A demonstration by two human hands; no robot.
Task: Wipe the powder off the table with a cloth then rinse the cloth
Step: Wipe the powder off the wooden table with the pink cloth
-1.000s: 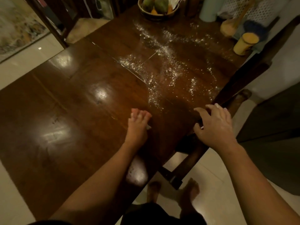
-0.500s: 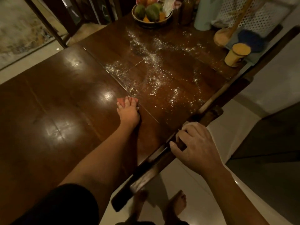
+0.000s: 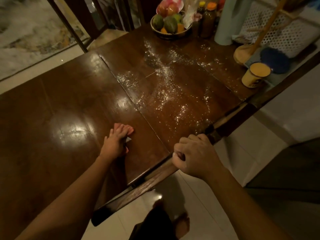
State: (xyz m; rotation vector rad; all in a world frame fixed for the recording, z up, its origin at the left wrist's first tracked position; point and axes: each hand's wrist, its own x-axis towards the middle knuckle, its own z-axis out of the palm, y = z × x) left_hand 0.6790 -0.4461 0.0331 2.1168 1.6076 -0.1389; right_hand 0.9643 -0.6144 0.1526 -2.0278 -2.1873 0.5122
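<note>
The left hand (image 3: 115, 142) lay flat on the table (image 3: 57, 108), fingers together & pressed down on the cloth (image 3: 129, 131), of which only a pinkish edge showed past the fingertips, plus a pale corner by the thumb side. The right hand (image 3: 194, 157) was closed round the top rail of a chair (image 3: 155, 177) pushed against the near table edge; it held no cloth.

Progress, judged from the frame: early. The powder (image 3: 166, 94) was spread wide over the far-right leaf of the table, approx from the fruit bowl (image 3: 170, 34) down to the near edge, w/ thick patches along the seam and mid-leaf. The cloth sat on the shiny left part, just beside the seam and near the closest specks, not on the main spill. That glossy area looked clean, but I couldn't tell if it was wiped or never dusted. So nearly all wiping was left, and the rinse not begun; no sink or tap in view.

In the way, biggest first: the chair along the near edge, blocking a closer stance; a pale tall cylinder (image 3: 230, 21) & bottles (image 3: 207, 19) at the far edge; the fruit bowl right at the top of the spill; a yellow cup (image 3: 256, 77) at the right rim, w/ powder close by. Wiping round bowl & cup would prob need care or moving them. The seam could trap powder.
</note>
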